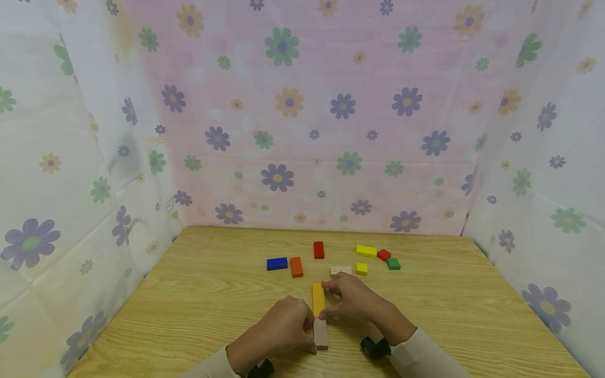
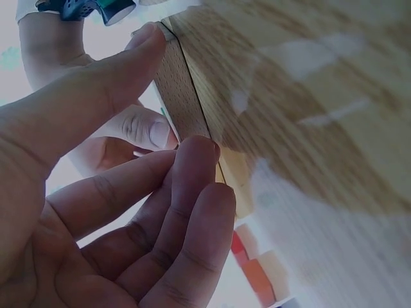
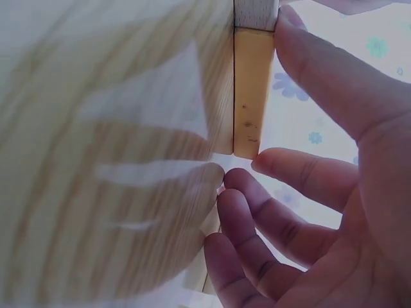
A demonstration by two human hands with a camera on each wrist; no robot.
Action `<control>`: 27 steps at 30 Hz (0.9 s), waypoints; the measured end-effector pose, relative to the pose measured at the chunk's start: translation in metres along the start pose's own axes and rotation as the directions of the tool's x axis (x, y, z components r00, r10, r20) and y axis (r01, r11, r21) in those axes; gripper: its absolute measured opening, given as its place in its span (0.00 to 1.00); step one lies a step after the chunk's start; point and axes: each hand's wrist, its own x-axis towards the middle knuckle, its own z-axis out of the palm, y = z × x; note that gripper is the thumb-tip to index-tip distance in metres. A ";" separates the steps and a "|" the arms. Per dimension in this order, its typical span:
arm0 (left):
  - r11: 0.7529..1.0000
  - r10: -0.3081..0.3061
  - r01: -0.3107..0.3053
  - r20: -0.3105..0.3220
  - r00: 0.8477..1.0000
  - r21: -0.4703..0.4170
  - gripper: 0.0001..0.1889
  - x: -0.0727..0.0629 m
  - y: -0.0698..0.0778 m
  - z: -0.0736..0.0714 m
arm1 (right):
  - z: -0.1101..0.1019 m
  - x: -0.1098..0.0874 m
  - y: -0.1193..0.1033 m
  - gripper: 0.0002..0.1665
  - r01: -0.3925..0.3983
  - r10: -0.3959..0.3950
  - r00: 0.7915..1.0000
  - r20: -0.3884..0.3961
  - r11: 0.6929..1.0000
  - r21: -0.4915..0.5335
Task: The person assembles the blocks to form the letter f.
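A plain brown wooden block (image 1: pixel 320 334) and a yellow-orange block (image 1: pixel 318 300) lie end to end on the table, forming one straight line. My left hand (image 1: pixel 287 325) grips the plain block by its length, thumb at the near end and fingers by the joint. On the other side, my right hand (image 1: pixel 353 298) spans the yellow-orange block, with its thumb beside the joint and the index fingertip at the far end. In the right wrist view the two block ends meet at a thin seam, and the other fingers curl beside the tabletop.
Behind the hands lie a blue block (image 1: pixel 277 263), an orange block (image 1: pixel 296 266), a red block (image 1: pixel 319 250) and a pale wooden block (image 1: pixel 341 271). Farther right are two yellow blocks, a small red one (image 1: pixel 384 254) and a green one (image 1: pixel 393 263). Flowered cloth (image 1: pixel 312 115) surrounds the table.
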 end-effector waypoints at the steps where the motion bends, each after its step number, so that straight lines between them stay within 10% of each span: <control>1: 1.000 0.000 0.000 0.001 1.000 0.001 0.28 0.000 0.000 0.000 | 0.000 0.000 -0.001 0.49 0.002 -0.002 1.000 -0.002 1.000 -0.002; 27: 1.000 -0.017 0.017 0.051 0.999 -0.008 0.24 -0.005 -0.004 -0.004 | 0.007 0.001 -0.009 0.51 0.034 -0.035 0.999 -0.011 0.998 -0.051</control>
